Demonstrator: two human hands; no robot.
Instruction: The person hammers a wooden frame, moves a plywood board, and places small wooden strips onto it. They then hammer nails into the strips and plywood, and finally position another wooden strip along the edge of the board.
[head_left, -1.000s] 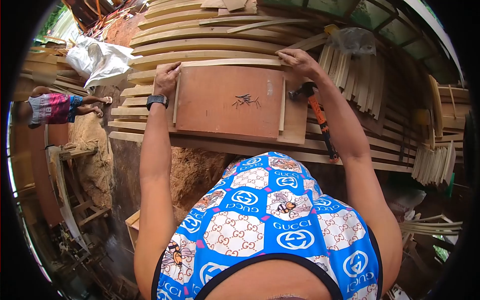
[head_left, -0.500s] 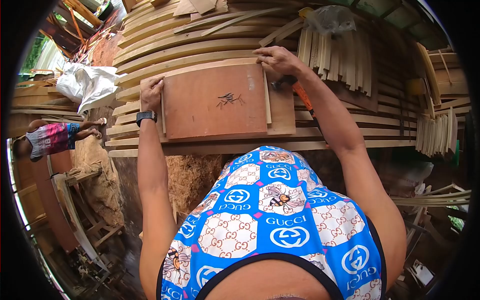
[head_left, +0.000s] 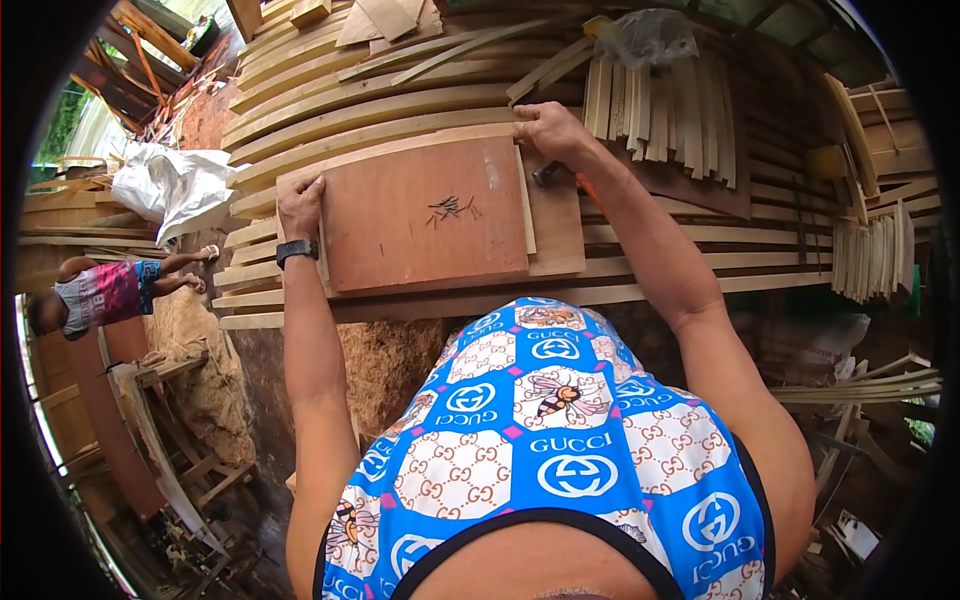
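Head: left hand [head_left: 298, 208], right hand [head_left: 555, 132] gripping strip [head_left: 430, 140] (seemingly); nails [head_left: 450, 207] atop panel [head_left: 420, 250]; hammer [head_left: 546, 173] half-blocked.

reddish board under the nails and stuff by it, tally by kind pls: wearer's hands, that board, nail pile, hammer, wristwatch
Hands: 2 (left hand, right hand)
Reddish board: 1
Nail pile: 1
Hammer, partly hidden: 1
Wristwatch: 1
Total: 6

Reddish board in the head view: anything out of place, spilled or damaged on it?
A whitish smudge near the far right corner of the reddish board stands out against its brown face. The nails lie loose at mixed angles, but bunched together, so probably not spilled. No clear break shows.
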